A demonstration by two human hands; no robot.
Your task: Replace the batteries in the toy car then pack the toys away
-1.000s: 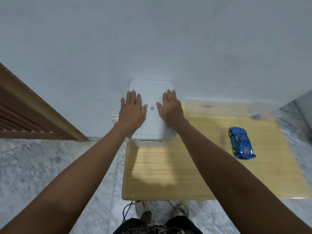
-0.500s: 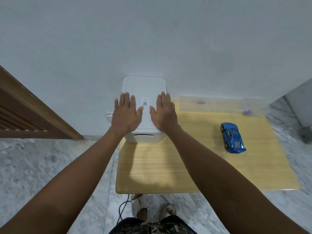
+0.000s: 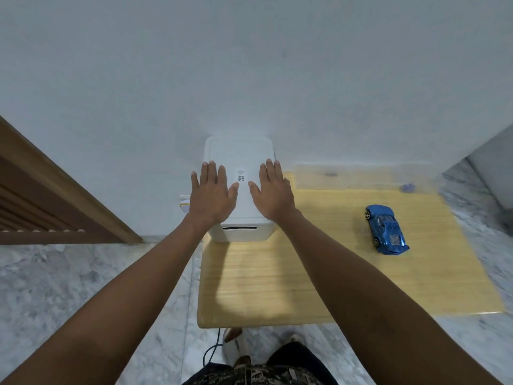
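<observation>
We rest our left hand [image 3: 212,194] and right hand [image 3: 273,190] flat, fingers straight, on the closed white storage box [image 3: 239,151], while the blue toy car [image 3: 386,229] sits unpacked far right on the wooden table [image 3: 319,259].

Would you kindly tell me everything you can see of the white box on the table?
The white lidded box looks like smooth plastic, with rounded corners. A small QR-code label sits on the closed lid, and a slot handle opens in the near wall. It stands upright at the wooden table's back left corner, near the wall. The left hand and right hand lie flat on its lid.
</observation>
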